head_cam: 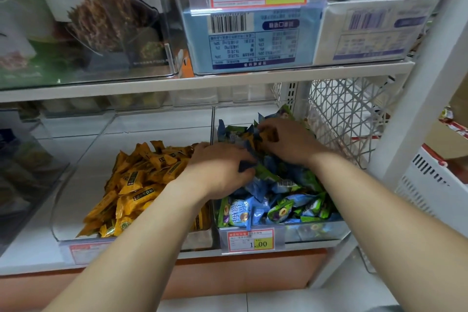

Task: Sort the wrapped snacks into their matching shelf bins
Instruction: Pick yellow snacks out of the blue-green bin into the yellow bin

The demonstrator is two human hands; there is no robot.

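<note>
Low in the middle of the frame, both my hands were down in the right-hand bin (pixel 316 232), on the heap of blue and green snacks (pixel 278 200). My right hand (pixel 286 144), toward the back of the heap, had its fingers curled round a few orange strays (pixel 268 135) lying among the blue ones. My left hand (pixel 217 167), reaching over the wall between the two bins, was curled too, pinching the edge of a blue wrapper from that heap. Left of centre, the neighbouring clear bin (pixel 76 185) held the pile of orange snacks (pixel 134 185), where I judged the strays belonged. A price tag (pixel 250 239) hung on the front of the right-hand bin.

I took these packets to be small and light, the film glossy, slick and crinkly, and the sweet inside firm enough not to crush. Loose in a heap, they would likely slide and spill if scooped carelessly. The surest hold seemed to be the flat crimped ends, or a pinch across the plump middle, with several gathered against the palm.
</note>
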